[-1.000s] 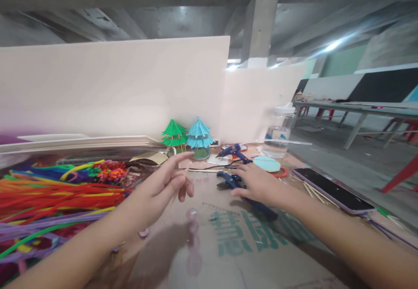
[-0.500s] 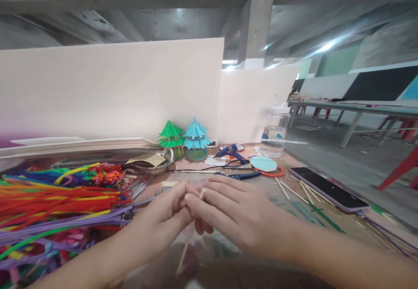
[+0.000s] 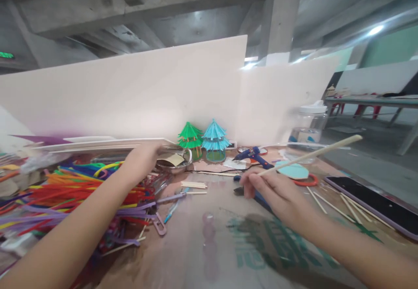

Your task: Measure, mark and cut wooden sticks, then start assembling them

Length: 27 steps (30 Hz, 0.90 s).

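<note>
A thin pale wooden stick [image 3: 313, 155] slants up to the right from my right hand [image 3: 272, 189], which is closed on it. Blue-handled pliers [image 3: 261, 199] show under and beside the fingers of that hand; whether they are gripped too I cannot tell. My left hand [image 3: 143, 157] reaches forward at the left, beside a metal bowl [image 3: 183, 166] with a tan piece of card [image 3: 175, 160] in it, and near the white boards [image 3: 107, 144]. Its fingers are mostly hidden, so their hold cannot be made out.
Colourful pipe cleaners [image 3: 81, 189] heap at the left. Behind stand a green roofed model [image 3: 190, 139] and a blue one [image 3: 215, 141], then a glue gun [image 3: 253, 156]. At right are a water bottle [image 3: 308, 126], loose sticks [image 3: 336, 206] and a phone [image 3: 369, 202].
My hands, together in the middle before, have parted. The left has gone forward and left to the bowl; the right has moved right, to the pliers, with the stick. The view has turned left.
</note>
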Each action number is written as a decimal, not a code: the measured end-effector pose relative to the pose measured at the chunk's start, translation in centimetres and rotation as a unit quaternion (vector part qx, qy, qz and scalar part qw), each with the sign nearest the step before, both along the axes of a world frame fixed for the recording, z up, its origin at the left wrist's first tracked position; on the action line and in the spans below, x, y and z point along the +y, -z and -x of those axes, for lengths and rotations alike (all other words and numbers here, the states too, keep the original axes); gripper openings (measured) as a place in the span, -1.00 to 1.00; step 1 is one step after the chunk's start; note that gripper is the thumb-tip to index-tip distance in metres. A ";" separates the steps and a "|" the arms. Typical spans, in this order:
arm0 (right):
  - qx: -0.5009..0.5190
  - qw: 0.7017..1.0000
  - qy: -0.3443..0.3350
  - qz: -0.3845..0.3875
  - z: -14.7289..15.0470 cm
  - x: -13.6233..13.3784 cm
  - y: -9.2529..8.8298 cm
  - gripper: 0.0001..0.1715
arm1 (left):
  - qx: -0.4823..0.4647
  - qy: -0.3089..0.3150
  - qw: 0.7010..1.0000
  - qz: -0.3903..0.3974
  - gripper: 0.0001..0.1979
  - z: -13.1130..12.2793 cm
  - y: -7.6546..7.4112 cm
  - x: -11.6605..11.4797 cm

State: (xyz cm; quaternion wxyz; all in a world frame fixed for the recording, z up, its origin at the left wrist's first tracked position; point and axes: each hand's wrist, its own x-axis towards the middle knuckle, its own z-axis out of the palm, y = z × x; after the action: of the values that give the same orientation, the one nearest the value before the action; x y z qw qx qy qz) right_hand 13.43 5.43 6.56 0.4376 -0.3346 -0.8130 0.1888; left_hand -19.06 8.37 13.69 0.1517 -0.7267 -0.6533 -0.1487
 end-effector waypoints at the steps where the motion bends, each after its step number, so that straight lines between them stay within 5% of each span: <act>1: 0.014 0.999 -0.001 0.037 -0.2 -0.3 0.4 -0.41 | 0.024 0.004 1.000 0.015 -0.74 0.3 0.6 0.7; 6: 0.002 0.989 0.000 0.150 -1.4 -2.2 1.5 -0.44 | 0.101 0.001 0.993 0.056 -0.72 -0.7 2.7 2.7; 10: -0.012 0.986 -0.018 0.166 -2.3 -2.4 0.4 -0.52 | 0.126 -0.009 0.992 0.024 -0.69 -2.9 0.9 1.1; 14: 0.014 0.990 -0.002 0.138 -2.6 -1.0 -1.2 -0.56 | 0.147 0.033 0.988 -0.042 -0.58 -5.8 -0.1 -3.2; 17: 0.056 0.991 0.002 0.124 -2.0 -0.1 -1.6 -0.62 | 0.129 0.211 0.962 -0.113 -0.64 -8.0 3.3 -6.9; 20: 0.093 0.985 -0.028 0.145 -1.0 0.1 -0.9 -0.82 | 0.112 0.415 0.899 -0.091 -0.57 -9.9 8.4 -9.6; 23: 0.069 0.972 -0.089 0.205 -0.5 -0.3 0.2 -0.96 | 0.107 0.470 0.876 -0.015 -0.55 -11.2 11.5 -10.7; 27: -0.062 0.966 -0.091 0.232 -0.6 -1.0 1.5 -0.85 | 0.038 0.462 0.883 0.077 -0.61 -11.9 11.6 -10.4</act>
State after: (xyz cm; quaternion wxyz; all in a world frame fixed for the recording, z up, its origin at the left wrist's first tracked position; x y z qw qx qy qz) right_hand 14.02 4.47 5.06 0.2777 -0.3625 -0.7994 0.3905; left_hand -7.11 -1.99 2.11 0.0336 -0.9605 -0.2472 -0.1235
